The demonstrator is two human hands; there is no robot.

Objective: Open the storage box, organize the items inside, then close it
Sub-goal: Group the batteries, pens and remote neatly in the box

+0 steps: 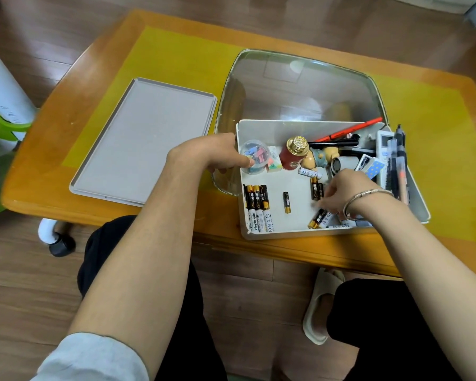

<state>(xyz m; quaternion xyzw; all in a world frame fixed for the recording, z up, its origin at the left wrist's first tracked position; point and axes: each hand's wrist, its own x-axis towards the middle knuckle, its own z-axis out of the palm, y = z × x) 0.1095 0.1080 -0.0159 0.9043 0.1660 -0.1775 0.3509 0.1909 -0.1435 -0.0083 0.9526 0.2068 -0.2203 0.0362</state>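
The clear storage box [308, 61] stands open on the table, with a white inner tray [272, 232] at its near side. Its grey lid [140, 141] lies flat to the left. My left hand [212, 152] grips the box's left wall, thumb inside near a small tub of coloured clips [254, 158]. My right hand [344, 191] reaches into the tray with curled fingers over loose batteries [318, 217]; whether it holds one is hidden. A row of batteries [257, 207] lies lined up at the tray's left, and a single one [286, 202] in the middle.
A red bottle with gold cap [293, 154], a small figurine [313, 159], pens [396, 160], a red pen [352, 130] and a white remote [382, 149] fill the tray's back and right. The wooden table [107, 45] has a yellow mat [176, 56]. A slipper [319, 303] lies below.
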